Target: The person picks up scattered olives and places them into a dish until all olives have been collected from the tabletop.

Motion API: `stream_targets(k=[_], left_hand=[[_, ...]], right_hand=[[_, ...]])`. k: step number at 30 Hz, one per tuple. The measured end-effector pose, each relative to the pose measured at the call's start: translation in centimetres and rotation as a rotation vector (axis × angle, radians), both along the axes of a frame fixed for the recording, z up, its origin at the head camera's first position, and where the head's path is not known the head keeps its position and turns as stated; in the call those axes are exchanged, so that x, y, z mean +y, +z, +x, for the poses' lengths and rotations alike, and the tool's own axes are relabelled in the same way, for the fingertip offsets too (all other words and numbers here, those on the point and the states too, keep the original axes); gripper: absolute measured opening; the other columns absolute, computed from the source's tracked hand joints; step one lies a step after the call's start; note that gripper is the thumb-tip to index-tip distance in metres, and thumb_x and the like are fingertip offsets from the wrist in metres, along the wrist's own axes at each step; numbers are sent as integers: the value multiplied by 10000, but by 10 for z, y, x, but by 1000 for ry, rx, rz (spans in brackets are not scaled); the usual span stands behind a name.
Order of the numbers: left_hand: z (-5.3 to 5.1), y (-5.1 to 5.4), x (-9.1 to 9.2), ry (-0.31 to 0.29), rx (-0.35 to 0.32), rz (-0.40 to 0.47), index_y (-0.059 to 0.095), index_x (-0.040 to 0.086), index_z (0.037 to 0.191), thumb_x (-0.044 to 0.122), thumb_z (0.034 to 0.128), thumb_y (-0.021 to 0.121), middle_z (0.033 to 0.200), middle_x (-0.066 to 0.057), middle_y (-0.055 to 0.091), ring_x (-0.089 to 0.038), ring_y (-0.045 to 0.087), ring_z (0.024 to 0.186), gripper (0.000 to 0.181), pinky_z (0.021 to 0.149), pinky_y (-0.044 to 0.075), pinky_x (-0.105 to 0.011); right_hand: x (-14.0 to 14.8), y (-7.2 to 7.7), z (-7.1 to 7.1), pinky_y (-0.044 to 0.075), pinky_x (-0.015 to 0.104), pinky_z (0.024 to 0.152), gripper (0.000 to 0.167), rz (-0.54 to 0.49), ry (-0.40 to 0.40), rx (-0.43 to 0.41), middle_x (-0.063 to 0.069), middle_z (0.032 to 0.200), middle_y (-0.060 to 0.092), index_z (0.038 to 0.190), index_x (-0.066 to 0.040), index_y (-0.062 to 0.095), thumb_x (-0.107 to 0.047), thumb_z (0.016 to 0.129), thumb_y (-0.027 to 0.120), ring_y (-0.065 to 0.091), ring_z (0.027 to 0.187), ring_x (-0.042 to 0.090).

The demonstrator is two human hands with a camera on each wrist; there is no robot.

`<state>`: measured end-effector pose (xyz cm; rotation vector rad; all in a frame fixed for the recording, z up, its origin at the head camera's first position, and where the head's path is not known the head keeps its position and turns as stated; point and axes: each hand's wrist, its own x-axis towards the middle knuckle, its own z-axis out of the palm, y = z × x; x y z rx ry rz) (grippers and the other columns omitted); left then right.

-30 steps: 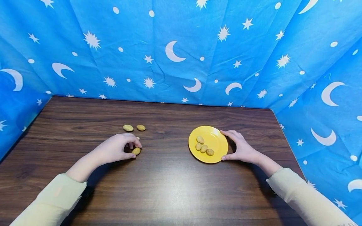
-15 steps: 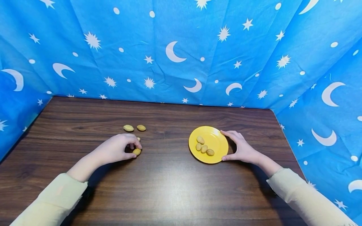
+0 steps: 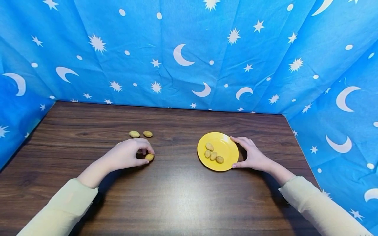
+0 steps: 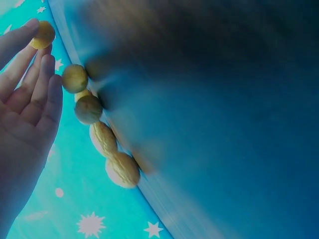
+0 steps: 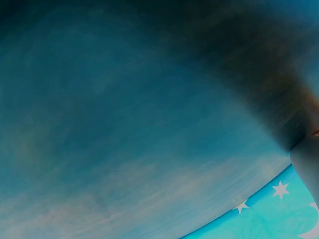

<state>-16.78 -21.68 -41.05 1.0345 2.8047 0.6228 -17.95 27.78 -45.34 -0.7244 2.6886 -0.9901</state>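
In the head view my left hand (image 3: 130,154) pinches a tan oval nut in its shell (image 3: 149,157) between thumb and fingertips, low over the table. The left wrist view shows this nut (image 4: 43,35) at the thumb tip, with several ridged nuts (image 4: 103,138) in a line beside the hand. Two more nuts (image 3: 134,134) lie beyond the left hand, which partly hides others. My right hand (image 3: 251,155) holds the right rim of a yellow plate (image 3: 227,144), thumb near and fingers far. Several nuts (image 3: 213,156) rest on the plate's left half.
A dark wood-grain table (image 3: 177,193) carries everything. Blue cloth (image 3: 141,39) with white moons and stars hangs behind it and at both sides. The right wrist view shows mostly blurred tabletop (image 5: 124,124).
My left hand has shifted slightly to the right with the nut between its fingertips. The right hand and the plate have stayed in place.
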Motion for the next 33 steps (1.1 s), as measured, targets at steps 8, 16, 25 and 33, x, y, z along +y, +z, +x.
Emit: stream_targets(k=[8, 16, 25, 33], left_hand=[[-6, 0, 17, -18, 19, 50, 780, 181, 1040, 102, 887, 852, 1006, 66, 718, -106, 640, 882, 187, 787, 571, -327], [-12, 4, 35, -27, 15, 82, 779, 181, 1065, 125, 911, 836, 1070, 43, 738, -124, 687, 970, 174, 883, 596, -409], [-21, 5, 57, -24, 14, 110, 782, 175, 1091, 169, 915, 846, 1094, 29, 744, -151, 715, 1029, 187, 919, 608, -422], [-28, 6, 74, -22, 2, 131, 776, 159, 1108, 174, 910, 853, 1082, 16, 739, -157, 700, 1009, 212, 926, 604, -424]], right_hand=[[-1, 0, 0, 333, 740, 1158, 1030, 5, -1, 0, 224, 1553, 446, 1621, -75, 399, -304, 786, 956, 360, 1432, 437], [0, 0, 1, 328, 743, 1162, 1028, 9, -4, -6, 219, 1559, 439, 1626, -86, 394, -306, 792, 953, 355, 1436, 435], [0, 0, 0, 330, 742, 1160, 1026, 3, 0, -2, 217, 1561, 442, 1624, -80, 395, -300, 792, 953, 355, 1434, 433], [0, 0, 0, 329, 740, 1164, 1024, 1, 3, 5, 217, 1558, 451, 1619, -74, 404, -299, 786, 956, 359, 1435, 434]])
